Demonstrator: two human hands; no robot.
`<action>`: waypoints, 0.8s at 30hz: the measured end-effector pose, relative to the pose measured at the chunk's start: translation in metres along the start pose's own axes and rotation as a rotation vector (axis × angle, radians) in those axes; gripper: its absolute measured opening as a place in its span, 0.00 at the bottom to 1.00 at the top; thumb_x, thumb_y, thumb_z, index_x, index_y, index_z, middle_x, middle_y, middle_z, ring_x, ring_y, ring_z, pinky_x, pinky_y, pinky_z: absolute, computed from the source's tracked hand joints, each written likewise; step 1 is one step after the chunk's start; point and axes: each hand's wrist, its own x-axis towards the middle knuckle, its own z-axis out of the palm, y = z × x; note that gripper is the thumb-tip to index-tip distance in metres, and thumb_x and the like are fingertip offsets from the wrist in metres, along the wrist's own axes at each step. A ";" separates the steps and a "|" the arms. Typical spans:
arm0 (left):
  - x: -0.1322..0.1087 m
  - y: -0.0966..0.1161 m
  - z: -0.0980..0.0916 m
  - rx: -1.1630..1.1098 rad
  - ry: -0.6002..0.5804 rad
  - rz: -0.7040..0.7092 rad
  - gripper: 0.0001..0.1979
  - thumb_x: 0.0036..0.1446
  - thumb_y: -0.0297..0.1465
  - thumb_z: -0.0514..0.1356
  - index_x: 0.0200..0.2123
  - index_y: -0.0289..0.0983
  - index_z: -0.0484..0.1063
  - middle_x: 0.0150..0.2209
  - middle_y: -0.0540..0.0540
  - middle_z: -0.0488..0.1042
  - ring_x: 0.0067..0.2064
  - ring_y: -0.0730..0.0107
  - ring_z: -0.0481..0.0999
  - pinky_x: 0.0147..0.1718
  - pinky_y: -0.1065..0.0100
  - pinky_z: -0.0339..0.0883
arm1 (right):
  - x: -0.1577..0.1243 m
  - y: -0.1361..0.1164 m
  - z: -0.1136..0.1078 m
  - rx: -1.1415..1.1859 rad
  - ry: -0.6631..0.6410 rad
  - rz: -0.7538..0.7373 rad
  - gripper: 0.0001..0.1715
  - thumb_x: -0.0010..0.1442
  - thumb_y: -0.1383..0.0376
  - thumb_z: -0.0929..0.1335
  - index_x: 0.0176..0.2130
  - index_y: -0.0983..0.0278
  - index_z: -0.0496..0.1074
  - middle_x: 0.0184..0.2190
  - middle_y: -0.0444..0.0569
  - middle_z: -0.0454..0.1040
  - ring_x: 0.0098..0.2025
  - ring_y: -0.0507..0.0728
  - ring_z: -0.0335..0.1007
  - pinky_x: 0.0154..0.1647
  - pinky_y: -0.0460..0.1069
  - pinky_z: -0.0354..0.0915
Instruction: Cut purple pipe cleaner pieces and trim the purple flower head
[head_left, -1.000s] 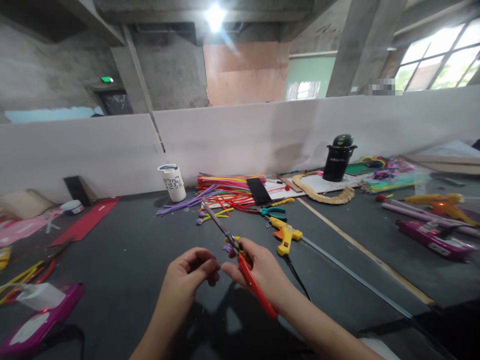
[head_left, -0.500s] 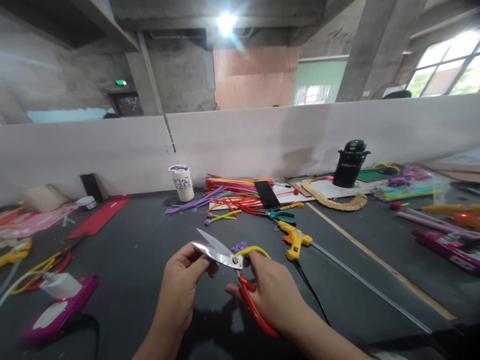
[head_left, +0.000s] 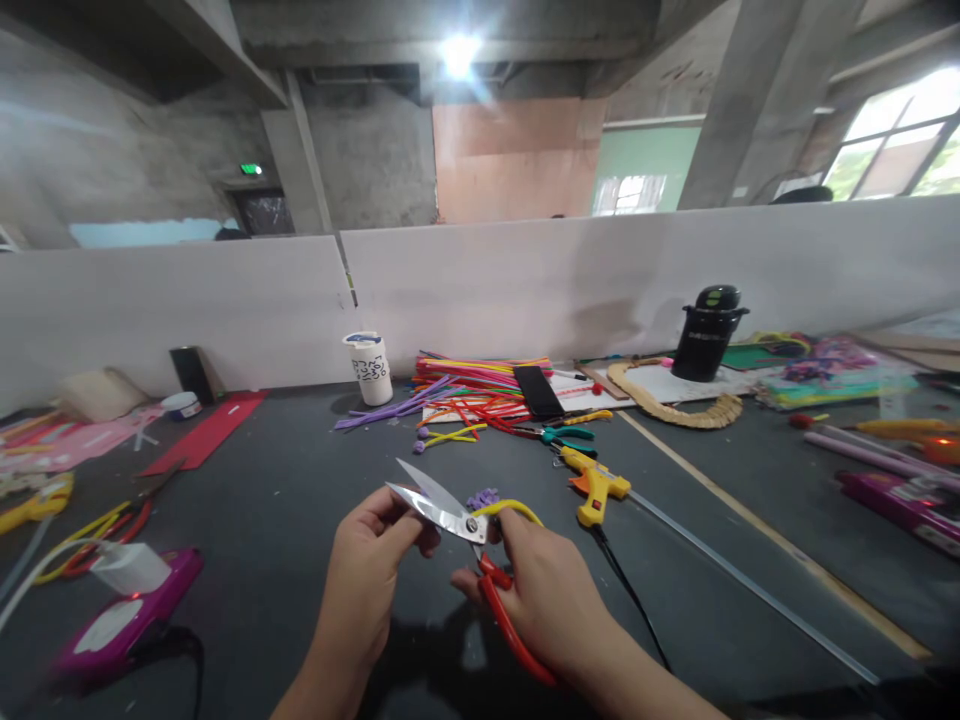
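My right hand is closed around red-handled scissors, whose blades stand apart and point up to the left. A yellow pipe cleaner curves out from the same hand, behind the scissors' pivot. Close behind the pivot shows a small curled purple piece; whether it joins the yellow stem I cannot tell. Thumb and fingers of my left hand are pinched together beside the lower blade. Whatever lies between them is hidden.
Beyond my hands lie yellow pipe cleaners with purple ends, teal-handled pliers and a bundle of colourful pipe cleaners. A yellow glue gun with its cord is right of them. A white cup and black bottle stand behind.
The view has shifted slightly, so the table's things sit a little further right. Both hands and the scissors keep almost the same pose, blades still apart.
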 end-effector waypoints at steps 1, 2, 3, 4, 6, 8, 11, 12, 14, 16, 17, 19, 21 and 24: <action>0.000 0.000 0.000 -0.003 -0.005 -0.003 0.02 0.43 0.26 0.60 0.22 0.34 0.71 0.18 0.53 0.68 0.21 0.78 0.63 0.22 0.75 0.57 | 0.000 0.000 0.000 0.001 -0.001 -0.001 0.26 0.48 0.44 0.64 0.34 0.64 0.64 0.29 0.49 0.72 0.30 0.58 0.68 0.27 0.47 0.54; 0.000 0.000 0.000 -0.008 -0.010 -0.004 0.02 0.43 0.26 0.59 0.22 0.34 0.71 0.18 0.53 0.68 0.21 0.78 0.63 0.22 0.75 0.57 | -0.001 0.000 0.000 -0.002 -0.002 -0.002 0.26 0.49 0.44 0.64 0.33 0.64 0.64 0.28 0.49 0.72 0.30 0.58 0.68 0.26 0.47 0.53; 0.000 0.000 0.000 -0.015 -0.015 -0.004 0.02 0.43 0.26 0.59 0.22 0.34 0.71 0.18 0.53 0.68 0.21 0.78 0.63 0.22 0.75 0.57 | -0.001 -0.001 0.000 -0.007 -0.004 -0.003 0.26 0.49 0.44 0.64 0.33 0.64 0.64 0.27 0.48 0.72 0.29 0.58 0.68 0.26 0.46 0.53; -0.001 0.001 0.001 -0.020 -0.018 -0.004 0.02 0.43 0.26 0.59 0.22 0.34 0.71 0.18 0.53 0.68 0.21 0.78 0.63 0.22 0.75 0.57 | -0.001 -0.001 0.000 -0.014 -0.005 -0.003 0.25 0.49 0.45 0.64 0.33 0.64 0.64 0.27 0.48 0.72 0.28 0.58 0.68 0.25 0.46 0.52; -0.001 0.001 0.001 -0.025 -0.018 -0.005 0.01 0.43 0.25 0.60 0.22 0.34 0.71 0.18 0.53 0.68 0.21 0.78 0.63 0.22 0.75 0.57 | -0.001 -0.002 0.000 -0.024 -0.010 0.000 0.25 0.50 0.45 0.64 0.33 0.64 0.64 0.26 0.48 0.72 0.28 0.57 0.67 0.25 0.46 0.51; -0.001 0.002 0.001 -0.029 -0.015 -0.009 0.01 0.42 0.25 0.60 0.21 0.34 0.71 0.18 0.53 0.68 0.21 0.78 0.63 0.21 0.75 0.58 | -0.001 -0.002 0.000 -0.026 -0.015 0.004 0.24 0.50 0.45 0.64 0.33 0.64 0.64 0.26 0.48 0.72 0.28 0.58 0.68 0.25 0.46 0.51; -0.001 0.003 0.001 -0.032 -0.013 -0.014 0.01 0.42 0.26 0.61 0.21 0.34 0.71 0.18 0.52 0.69 0.21 0.78 0.64 0.21 0.75 0.58 | -0.001 -0.002 0.001 -0.022 -0.022 0.002 0.25 0.50 0.45 0.63 0.33 0.64 0.64 0.27 0.48 0.72 0.28 0.58 0.68 0.25 0.46 0.51; -0.001 0.003 0.002 -0.033 -0.013 -0.014 0.01 0.42 0.26 0.61 0.21 0.34 0.71 0.18 0.52 0.69 0.20 0.78 0.64 0.21 0.75 0.58 | -0.001 -0.001 0.002 -0.022 -0.023 0.001 0.25 0.50 0.45 0.63 0.32 0.64 0.64 0.27 0.48 0.72 0.28 0.58 0.68 0.25 0.46 0.50; -0.001 0.003 0.002 -0.034 -0.012 -0.014 0.01 0.42 0.26 0.61 0.21 0.33 0.71 0.18 0.52 0.69 0.20 0.78 0.64 0.21 0.75 0.58 | 0.000 -0.001 0.002 -0.023 -0.023 0.001 0.25 0.51 0.44 0.63 0.32 0.64 0.64 0.27 0.48 0.72 0.28 0.58 0.68 0.25 0.46 0.50; 0.000 0.002 0.002 -0.038 -0.011 -0.015 0.01 0.42 0.25 0.61 0.21 0.33 0.71 0.18 0.52 0.69 0.20 0.78 0.64 0.21 0.75 0.58 | 0.000 0.000 0.003 -0.021 -0.022 -0.001 0.25 0.51 0.44 0.62 0.32 0.64 0.64 0.27 0.48 0.72 0.29 0.58 0.68 0.25 0.46 0.50; 0.000 0.002 0.002 -0.041 -0.010 -0.015 0.01 0.42 0.25 0.61 0.21 0.33 0.71 0.18 0.52 0.69 0.20 0.78 0.64 0.21 0.75 0.58 | 0.000 0.000 0.003 -0.019 -0.022 -0.002 0.25 0.51 0.44 0.62 0.32 0.64 0.64 0.27 0.48 0.72 0.29 0.58 0.68 0.25 0.46 0.50; 0.000 0.001 0.001 -0.043 -0.011 -0.014 0.01 0.42 0.25 0.61 0.22 0.33 0.71 0.18 0.52 0.69 0.21 0.78 0.64 0.21 0.75 0.58 | 0.000 0.000 0.002 -0.011 -0.021 -0.004 0.25 0.51 0.45 0.62 0.32 0.64 0.63 0.28 0.48 0.72 0.29 0.58 0.68 0.25 0.46 0.50; 0.000 0.000 0.001 -0.040 -0.015 -0.013 0.01 0.42 0.25 0.61 0.22 0.33 0.71 0.19 0.52 0.69 0.21 0.78 0.64 0.21 0.75 0.59 | 0.000 0.000 0.002 -0.004 -0.017 -0.007 0.25 0.52 0.45 0.62 0.32 0.64 0.63 0.28 0.48 0.72 0.29 0.58 0.68 0.25 0.46 0.50; 0.000 0.001 0.000 -0.028 -0.020 -0.012 0.01 0.43 0.25 0.60 0.22 0.33 0.71 0.19 0.52 0.69 0.21 0.78 0.65 0.22 0.75 0.59 | 0.000 -0.001 0.002 -0.003 -0.020 -0.006 0.24 0.51 0.45 0.63 0.32 0.64 0.64 0.27 0.48 0.73 0.29 0.57 0.68 0.25 0.46 0.49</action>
